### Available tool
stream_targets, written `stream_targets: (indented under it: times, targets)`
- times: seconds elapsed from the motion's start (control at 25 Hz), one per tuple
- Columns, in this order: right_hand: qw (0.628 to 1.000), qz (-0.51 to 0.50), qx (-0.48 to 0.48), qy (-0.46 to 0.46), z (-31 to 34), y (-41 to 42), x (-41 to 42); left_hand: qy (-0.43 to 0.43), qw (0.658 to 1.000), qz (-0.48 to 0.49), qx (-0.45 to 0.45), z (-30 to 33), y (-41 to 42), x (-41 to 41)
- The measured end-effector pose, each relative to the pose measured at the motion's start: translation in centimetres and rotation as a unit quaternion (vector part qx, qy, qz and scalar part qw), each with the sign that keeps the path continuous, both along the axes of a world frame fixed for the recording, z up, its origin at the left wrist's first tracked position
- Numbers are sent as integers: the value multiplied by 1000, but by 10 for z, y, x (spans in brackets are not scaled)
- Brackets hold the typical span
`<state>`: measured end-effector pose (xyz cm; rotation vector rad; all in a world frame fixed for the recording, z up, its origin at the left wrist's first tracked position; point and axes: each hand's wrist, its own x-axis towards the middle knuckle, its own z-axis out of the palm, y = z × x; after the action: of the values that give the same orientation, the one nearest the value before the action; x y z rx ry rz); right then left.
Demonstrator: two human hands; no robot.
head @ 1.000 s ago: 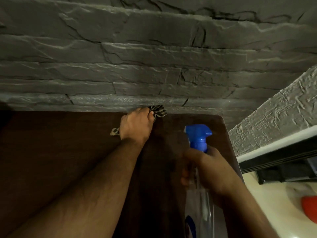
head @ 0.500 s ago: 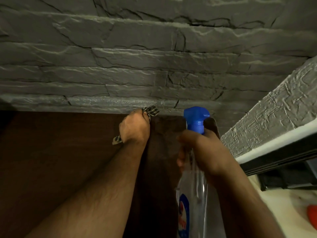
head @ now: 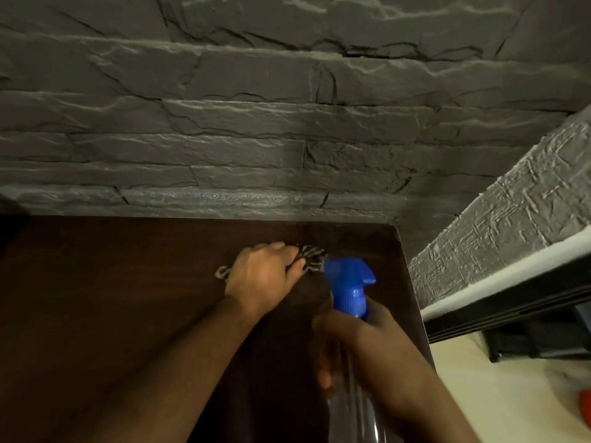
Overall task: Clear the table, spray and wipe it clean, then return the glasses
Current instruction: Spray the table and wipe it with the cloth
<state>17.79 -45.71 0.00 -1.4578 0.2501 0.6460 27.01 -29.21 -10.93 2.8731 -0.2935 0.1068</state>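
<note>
Right now the left hand (head: 265, 276) lies on the dark wooden counter (head: 112, 314), its fingers curled over a checked cloth (head: 311, 259) and pressing it flat to the surface. A frayed end of the cloth pokes out at the hand's nine o'clock, and the bunched part shows at its two o'clock, just short of the counter's back edge. The right hand (head: 367, 346) — raised above the counter's right side — grips the neck of a clear spray bottle (head: 358, 407), fingers wrapped around it below the blue trigger head (head: 350, 282). The nozzle points toward ten o'clock, just beside the cloth. A grey stone wall (head: 256, 123) runs behind the counter at twelve o'clock. At four o'clock a pale floor (head: 511, 394) shows — something orange (head: 586, 400) sits at its edge, too cropped to identify.
</note>
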Motion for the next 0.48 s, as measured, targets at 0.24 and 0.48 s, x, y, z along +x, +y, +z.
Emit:
stream_targets:
  times: [0.24, 0.48]
  targets:
    - [1000, -2, -13, 3, -4, -11, -7, -14, 999, 26, -13, 2, -22, 43]
    - [1000, -2, -12, 9, 2, -11, -13, -30, 993, 110, -1, 2, -3, 37]
